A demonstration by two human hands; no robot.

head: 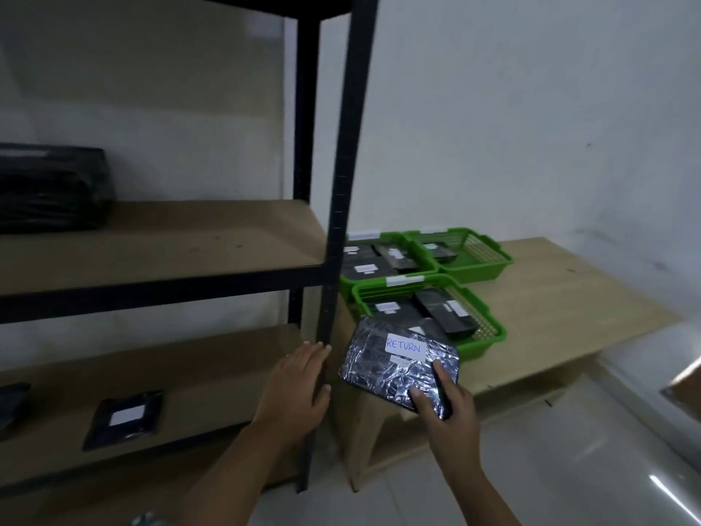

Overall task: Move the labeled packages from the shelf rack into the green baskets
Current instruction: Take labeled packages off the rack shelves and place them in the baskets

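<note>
Packages are lying well left of my left grip: a bulky black package on the middle board of the shelf rack and a flat white-labeled package on the lower board. My left grip is resting flat, fingers straight, against the rack's black post and holding nothing.

Just right of that post, my right grip is pinching the RETURN package by its near corner, thumb on top, and carrying it in the air in front of the near green basket.

I am judging the one-corner hold on crinkled, shiny wrap as the weak point, since the package could be slipping or swinging into the post. The basket tags are too small to read, so I could be choosing wrongly among this basket, the far left basket and the far right basket.

The near basket is already holding packages, and its rim is rising just beyond my load. Open room is lying right of my right grip, over the bare counter.
</note>
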